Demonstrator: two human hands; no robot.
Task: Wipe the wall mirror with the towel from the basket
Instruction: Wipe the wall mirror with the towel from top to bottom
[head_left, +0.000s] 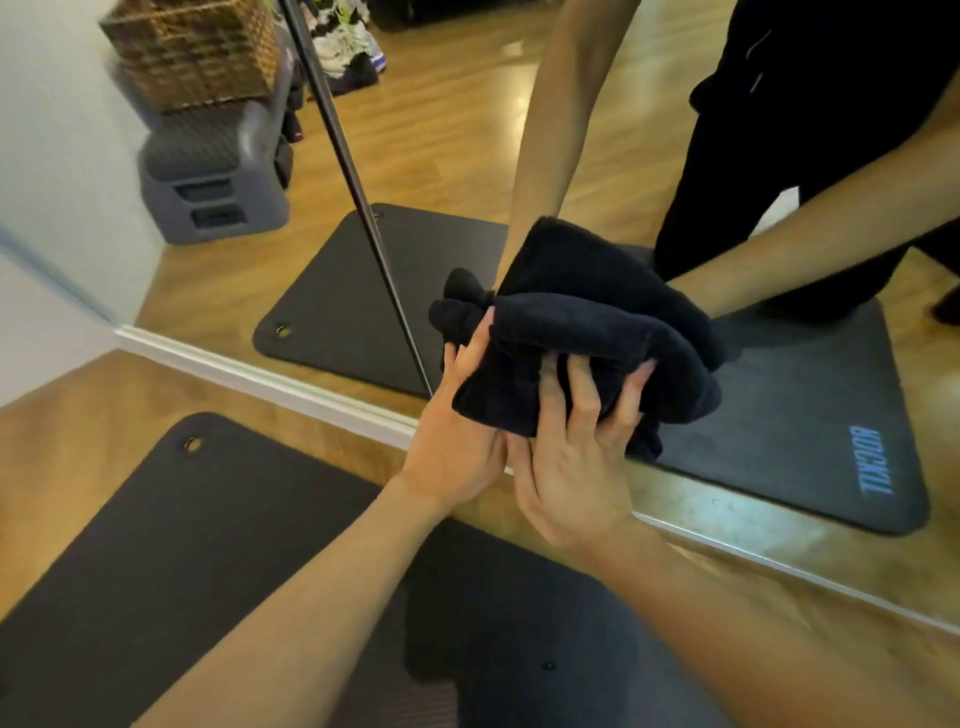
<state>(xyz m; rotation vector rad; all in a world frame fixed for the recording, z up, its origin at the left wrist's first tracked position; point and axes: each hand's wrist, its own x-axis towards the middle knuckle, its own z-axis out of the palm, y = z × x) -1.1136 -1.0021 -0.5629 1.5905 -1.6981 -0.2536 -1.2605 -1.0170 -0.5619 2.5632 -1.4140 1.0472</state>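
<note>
Right hand (576, 457): fingers curled into the bunched dark towel (587, 332), gripping it | Left hand (457, 441): thumb and fingers closed on the towel's left folds | Towel: above both hands, against the wall mirror (519, 130) | Black mat (208, 545): below the forearms | Wicker basket (192, 52): far upper left of the hands, on a grey step.

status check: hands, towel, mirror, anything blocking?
Left hand and right hand both grip the towel. Towel bunched, at the mirror low down. Nothing in the way.
</note>
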